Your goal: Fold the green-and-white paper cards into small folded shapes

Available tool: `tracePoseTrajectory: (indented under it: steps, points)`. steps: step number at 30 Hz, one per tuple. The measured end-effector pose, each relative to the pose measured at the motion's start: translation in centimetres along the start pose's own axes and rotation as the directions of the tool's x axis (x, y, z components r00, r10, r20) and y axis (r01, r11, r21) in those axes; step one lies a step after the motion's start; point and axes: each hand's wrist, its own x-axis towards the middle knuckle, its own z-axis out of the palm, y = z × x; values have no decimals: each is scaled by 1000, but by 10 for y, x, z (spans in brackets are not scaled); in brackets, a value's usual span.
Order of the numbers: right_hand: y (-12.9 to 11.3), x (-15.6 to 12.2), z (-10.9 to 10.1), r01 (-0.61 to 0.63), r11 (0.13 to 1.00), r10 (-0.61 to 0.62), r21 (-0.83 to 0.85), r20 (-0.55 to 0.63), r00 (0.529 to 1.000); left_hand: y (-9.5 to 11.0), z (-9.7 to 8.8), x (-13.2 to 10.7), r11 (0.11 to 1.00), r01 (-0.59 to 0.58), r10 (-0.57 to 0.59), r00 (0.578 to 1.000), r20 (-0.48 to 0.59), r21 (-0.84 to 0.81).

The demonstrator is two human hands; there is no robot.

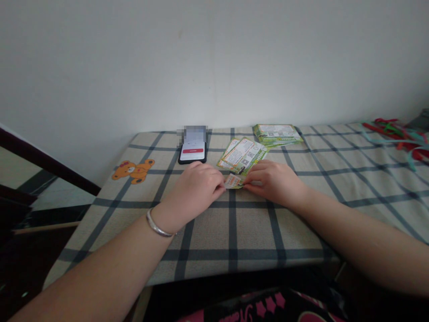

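Observation:
Between my two hands is a printed card (233,181), white with orange and green print, partly hidden by my fingers. My left hand (200,185), with a silver bracelet at the wrist, pinches the card's left edge. The right edge sits in the closed fingers of my right hand (270,181). Just beyond, a few similar printed cards (246,154) with QR codes lie fanned out and overlapping. A thicker stack of the same cards (278,133) rests farther back by the wall.
A phone (192,151) with a lit screen lies beyond my left hand. An orange bear picture (133,171) is on the checked tablecloth (214,237) at left. Tangled red, green and pale blue ribbons (398,136) lie at far right. A white wall (214,62) borders the table's back.

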Motion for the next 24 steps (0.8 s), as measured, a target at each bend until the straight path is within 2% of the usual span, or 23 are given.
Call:
tracePoseTrajectory:
  steps: [7,13,21,24]
  points:
    - [-2,2,2,-17,999,18,36,-32,999,4,1,-1,994,59,-63,997,-39,-95]
    - [-1,3,6,-79,993,81,90,-18,997,7,2,1,981,135,-143,989,-49,-137]
    - [-3,7,5,-222,965,220,143,26,975,5,8,2,969,159,-175,982,-73,-189]
    - [-5,8,6,-227,963,227,145,14,974,4,10,2,965,170,-189,979,-80,-200]
